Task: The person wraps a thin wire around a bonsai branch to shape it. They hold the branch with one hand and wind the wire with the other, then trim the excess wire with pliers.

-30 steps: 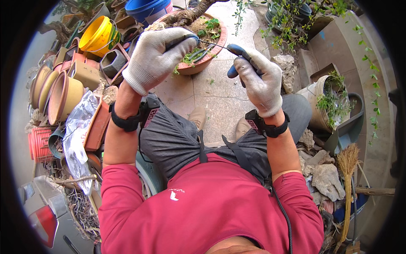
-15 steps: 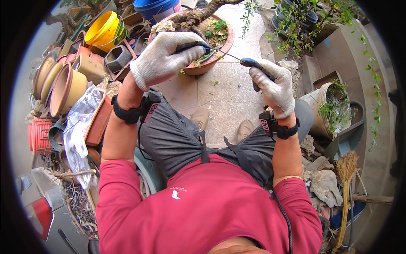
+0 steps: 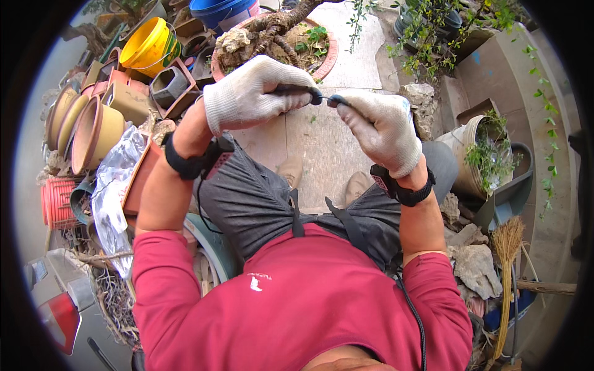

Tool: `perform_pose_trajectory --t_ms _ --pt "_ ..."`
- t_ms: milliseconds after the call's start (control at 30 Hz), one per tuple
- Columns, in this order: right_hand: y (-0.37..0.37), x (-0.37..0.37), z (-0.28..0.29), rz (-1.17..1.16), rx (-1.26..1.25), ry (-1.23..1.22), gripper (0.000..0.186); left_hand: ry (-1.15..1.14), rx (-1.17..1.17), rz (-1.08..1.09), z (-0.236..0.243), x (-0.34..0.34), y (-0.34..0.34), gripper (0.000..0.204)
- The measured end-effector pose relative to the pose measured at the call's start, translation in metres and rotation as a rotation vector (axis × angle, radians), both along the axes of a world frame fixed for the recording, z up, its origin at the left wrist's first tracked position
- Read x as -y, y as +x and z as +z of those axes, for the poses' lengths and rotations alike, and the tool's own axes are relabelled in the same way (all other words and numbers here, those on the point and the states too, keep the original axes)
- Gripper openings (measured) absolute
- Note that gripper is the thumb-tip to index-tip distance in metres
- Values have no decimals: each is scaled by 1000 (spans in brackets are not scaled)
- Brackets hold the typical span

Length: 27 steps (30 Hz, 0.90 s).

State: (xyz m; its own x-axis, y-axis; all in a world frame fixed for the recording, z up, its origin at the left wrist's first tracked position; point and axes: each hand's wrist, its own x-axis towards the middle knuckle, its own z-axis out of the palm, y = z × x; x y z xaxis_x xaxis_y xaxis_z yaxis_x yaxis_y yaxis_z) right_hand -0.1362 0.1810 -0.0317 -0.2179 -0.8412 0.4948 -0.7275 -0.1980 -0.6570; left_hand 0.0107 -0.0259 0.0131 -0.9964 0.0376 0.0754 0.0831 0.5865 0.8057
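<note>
Hands pinch wire, probably — pot holds tree.

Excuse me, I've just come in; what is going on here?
A person in white gloves with dark fingertips has the left hand and right hand close together, pinching a thin wire-like strand between them. Only a short stretch shows. Just beyond the hands stands a gnarled tree in a round terracotta pot.
</note>
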Motion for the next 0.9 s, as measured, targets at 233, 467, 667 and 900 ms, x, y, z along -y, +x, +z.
perform_pose_trajectory --t_ms 233,467,667,900 --pt "-5 -6 -2 13 159 210 13 -155 31 -33 -8 9 -2 22" --pt "-14 -20 1 -110 235 183 19 54 126 98 7 8 9 18" --pt "-6 -9 1 -106 245 131 18 -35 6 115 1 -5 0 19" --pt "1 -2 3 -129 173 99 17 -169 -246 163 -16 -13 -9 14"
